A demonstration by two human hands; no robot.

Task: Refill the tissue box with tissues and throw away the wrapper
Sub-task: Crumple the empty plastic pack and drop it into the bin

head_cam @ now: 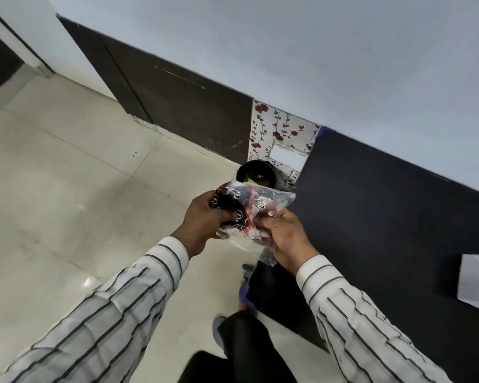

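Observation:
Both my hands hold a crumpled plastic tissue wrapper (pixel 249 205), clear with black, red and white print. My left hand (pixel 205 219) grips its left, printed end. My right hand (pixel 285 239) pinches its lower right part, and a clear tail of plastic hangs below that hand. The wrapper hovers just in front of and above a small round black bin (pixel 256 172) on the floor by the wall. A white tissue box (pixel 476 283) sits on the black table at the far right, partly cut off by the frame edge.
The black table (pixel 385 217) fills the right side, its edge close to my right arm. Floral-patterned wall covering (pixel 277 128) stands behind the bin. Dark wall panels (pixel 183 106) run along the left. Pale floor tiles (pixel 67 189) spread to the left. My legs and shoe (pixel 219 330) show below.

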